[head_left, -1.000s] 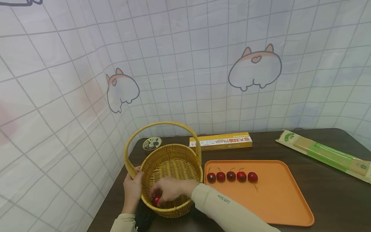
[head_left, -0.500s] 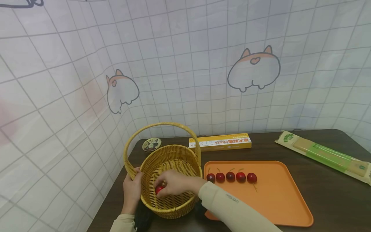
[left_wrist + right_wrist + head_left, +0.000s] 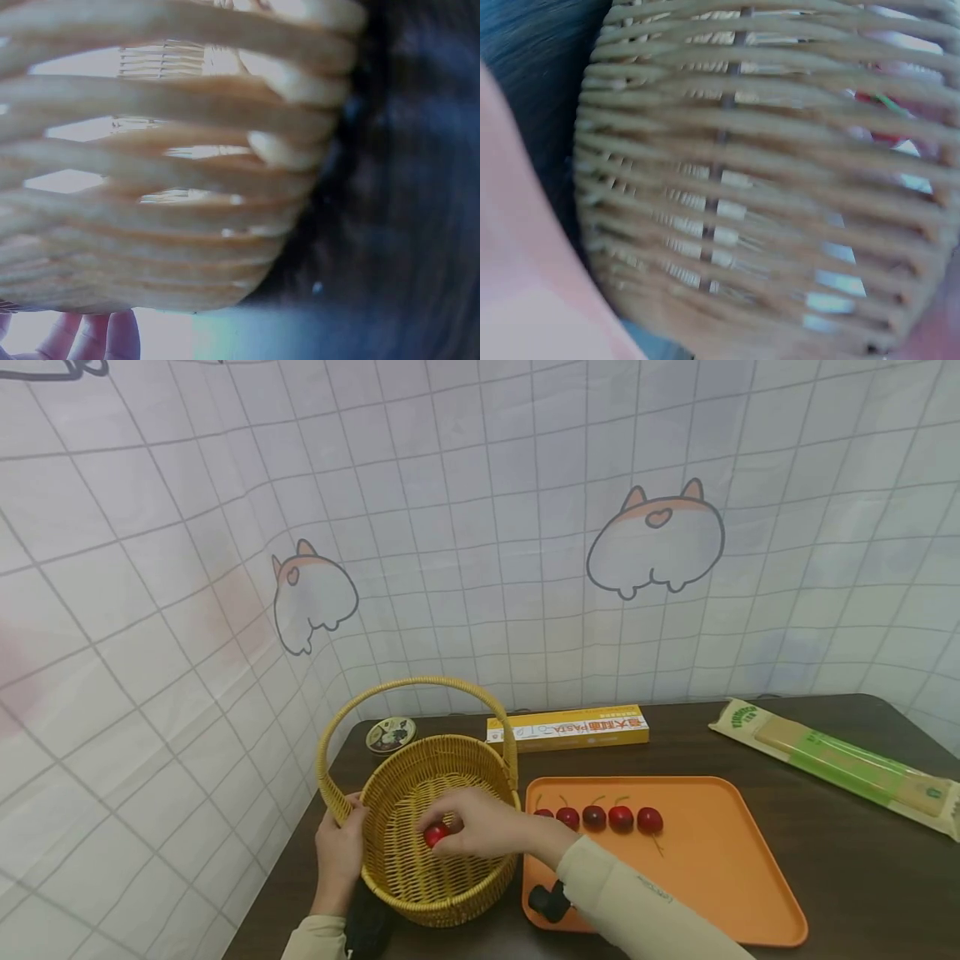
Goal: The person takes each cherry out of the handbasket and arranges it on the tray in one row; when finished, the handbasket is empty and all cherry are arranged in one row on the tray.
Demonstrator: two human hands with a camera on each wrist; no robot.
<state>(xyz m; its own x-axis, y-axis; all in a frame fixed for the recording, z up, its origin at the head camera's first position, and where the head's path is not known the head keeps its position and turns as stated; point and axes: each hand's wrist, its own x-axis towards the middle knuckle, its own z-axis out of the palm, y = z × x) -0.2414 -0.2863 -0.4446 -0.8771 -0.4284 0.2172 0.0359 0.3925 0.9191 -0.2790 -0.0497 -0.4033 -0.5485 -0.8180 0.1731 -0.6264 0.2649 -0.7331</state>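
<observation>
Item count, as visible from the head view:

- Cherries: six. Five sit on the tray in one row (image 3: 594,817); the leftmost is partly hidden. One (image 3: 435,835) is over the basket.
- Wicker basket (image 3: 420,768): one.
- Orange tray (image 3: 720,877): one.
- Pasta box (image 3: 567,729): one.
- Green-labelled packet (image 3: 840,762): one.
- Small round tin (image 3: 391,733): one.
- Hands: two.

The right hand (image 3: 486,823) covers part of the cherry (image 3: 436,835) and the leftmost tray cherry (image 3: 543,814); both wrist views blur into basket (image 3: 172,165) weave; the noodle packet (image 3: 840,762) runs off-frame.
</observation>
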